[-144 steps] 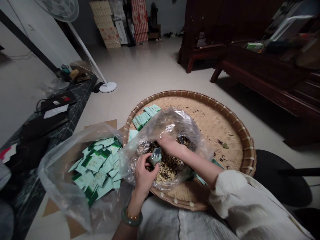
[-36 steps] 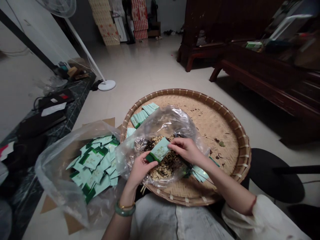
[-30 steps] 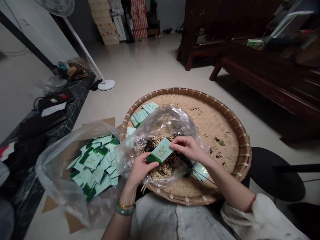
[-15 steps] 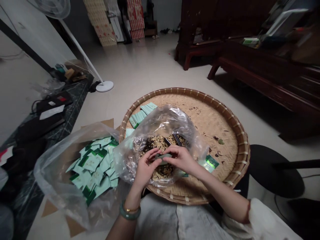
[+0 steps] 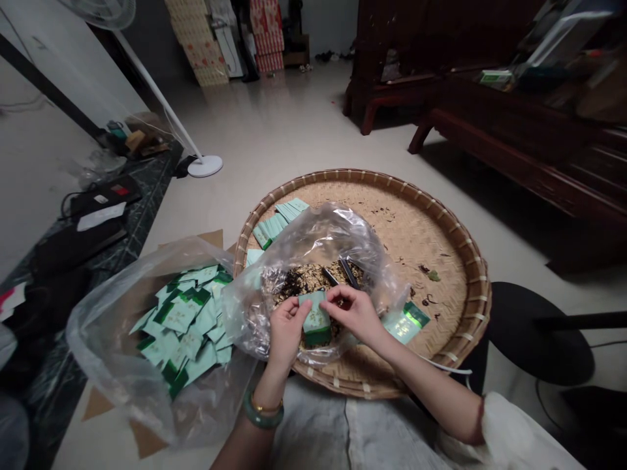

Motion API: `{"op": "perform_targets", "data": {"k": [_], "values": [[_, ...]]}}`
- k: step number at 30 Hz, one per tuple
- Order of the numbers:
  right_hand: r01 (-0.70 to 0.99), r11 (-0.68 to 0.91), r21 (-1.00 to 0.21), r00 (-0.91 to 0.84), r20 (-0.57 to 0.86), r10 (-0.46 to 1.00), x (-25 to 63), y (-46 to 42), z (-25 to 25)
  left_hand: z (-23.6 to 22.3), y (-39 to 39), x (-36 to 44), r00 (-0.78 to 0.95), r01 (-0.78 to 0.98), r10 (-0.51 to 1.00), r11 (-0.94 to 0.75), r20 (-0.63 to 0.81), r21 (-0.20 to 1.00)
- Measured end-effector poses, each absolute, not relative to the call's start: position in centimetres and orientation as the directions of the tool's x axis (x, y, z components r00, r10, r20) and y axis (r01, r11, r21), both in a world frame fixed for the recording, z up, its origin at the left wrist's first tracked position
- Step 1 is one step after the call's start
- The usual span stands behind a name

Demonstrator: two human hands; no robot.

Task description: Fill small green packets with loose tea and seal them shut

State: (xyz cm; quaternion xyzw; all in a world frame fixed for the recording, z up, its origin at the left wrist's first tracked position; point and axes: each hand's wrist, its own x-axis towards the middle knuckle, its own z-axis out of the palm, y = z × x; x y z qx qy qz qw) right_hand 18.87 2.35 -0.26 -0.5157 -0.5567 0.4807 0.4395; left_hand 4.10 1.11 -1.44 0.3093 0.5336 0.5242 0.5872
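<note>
A pale green tea sachet (image 5: 316, 320) with a dark green end hangs between my two hands, printed side facing me. My left hand (image 5: 285, 329) pinches its upper left corner; my right hand (image 5: 356, 314) pinches the upper right corner. Just beneath and behind it lies a clear plastic bag (image 5: 321, 232) holding a loose mix of dark and pale dried bits (image 5: 306, 277). Two dark stick-like handles (image 5: 348, 271) rest in that mix. The bag sits in a round woven bamboo tray (image 5: 416, 228). Whether the sachet's top edge is sealed I cannot tell.
Left of the tray, another plastic bag (image 5: 108, 385) holds many filled sachets (image 5: 189, 316). Flat sachets (image 5: 270, 228) lie at the tray's left, others (image 5: 410, 321) at its right. A fan base (image 5: 205, 166) stands behind; a black round base (image 5: 539, 333) is at right.
Earlier my left hand held the sachet mouth-up while my right hand reached into the bag. Then both hands held it slanted and tipped it edge-on; now it hangs upright between them.
</note>
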Motion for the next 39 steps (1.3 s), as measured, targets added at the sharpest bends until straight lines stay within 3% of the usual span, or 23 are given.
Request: {"op": "perform_targets", "data": {"k": [4,10,14,20,23,25,28,30,32,36,39], "values": [[0.146,0.049,-0.988,-0.094,0.036,0.995,18.8,2.4,-0.1,-0.7,0.9,4.3,-0.105,-0.211,0.951,0.264,-0.29,0.941],[0.046,-0.112,-0.993,-0.172,-0.118,0.978,19.6,3.4,0.3,-0.4,1.2,3.9,0.041,-0.185,0.93,0.366,-0.365,0.912],[0.006,-0.188,-0.982,-0.204,-0.186,0.961,20.0,4.0,0.5,-0.8,1.6,3.7,0.123,-0.224,0.914,0.404,-0.386,0.887],[0.001,-0.215,-0.977,-0.118,-0.213,0.97,19.5,4.0,-0.4,-0.6,1.2,4.3,0.271,-0.314,0.853,0.516,-0.446,0.797],[0.132,-0.128,-0.983,-0.098,-0.142,0.985,19.8,4.2,-0.8,-0.5,1.1,4.6,0.291,-0.325,0.816,0.575,-0.499,0.751],[0.354,0.052,-0.934,-0.092,0.021,0.996,20.6,4.5,-1.0,-0.5,1.2,4.6,0.246,-0.35,0.818,0.575,-0.52,0.739],[0.742,0.247,-0.623,-0.137,0.22,0.966,21.9,5.0,-1.3,-0.5,1.6,4.5,0.188,-0.373,0.837,0.545,-0.514,0.751],[0.876,0.258,-0.408,-0.185,0.208,0.96,22.2,5.1,-1.6,-0.5,1.7,4.5,0.179,-0.384,0.845,0.532,-0.504,0.755],[0.923,0.247,-0.295,-0.214,0.139,0.967,22.0,5.2,-1.7,-0.4,1.7,4.5,0.172,-0.397,0.848,0.525,-0.501,0.753],[0.95,0.186,-0.251,-0.187,0.02,0.982,21.0,5.5,-1.6,-0.3,1.5,4.5,0.124,-0.39,0.86,0.501,-0.495,0.773],[0.917,0.172,-0.361,-0.174,0.027,0.984,21.4,5.9,-1.3,-0.5,1.4,4.2,0.072,-0.36,0.874,0.472,-0.481,0.805]]}}
